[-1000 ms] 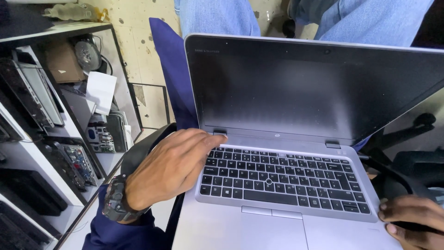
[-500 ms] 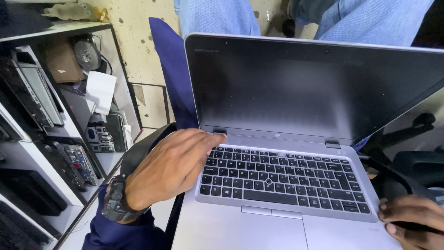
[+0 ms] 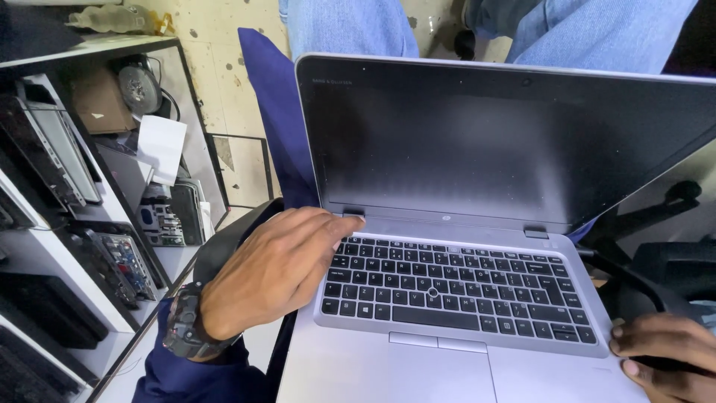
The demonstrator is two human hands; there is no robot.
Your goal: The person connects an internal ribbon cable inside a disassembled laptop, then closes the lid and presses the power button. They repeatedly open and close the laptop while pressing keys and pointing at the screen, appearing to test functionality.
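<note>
A silver laptop (image 3: 447,366) lies open on my lap, its screen (image 3: 477,142) dark and its black keyboard (image 3: 455,287) facing me. My left hand (image 3: 276,272), with a dark watch on the wrist, rests over the keyboard's upper left corner, one fingertip touching the strip just above the keys near the left hinge. My right hand (image 3: 667,358) grips the laptop's front right corner, fingers curled on the edge, partly cut off by the frame.
Shelves (image 3: 82,246) on the left hold stacked laptops, circuit boards and a cardboard box. A black cable (image 3: 626,272) runs by the laptop's right side. Another person's legs in blue jeans (image 3: 350,26) are beyond the screen. A black chair base (image 3: 671,201) stands right.
</note>
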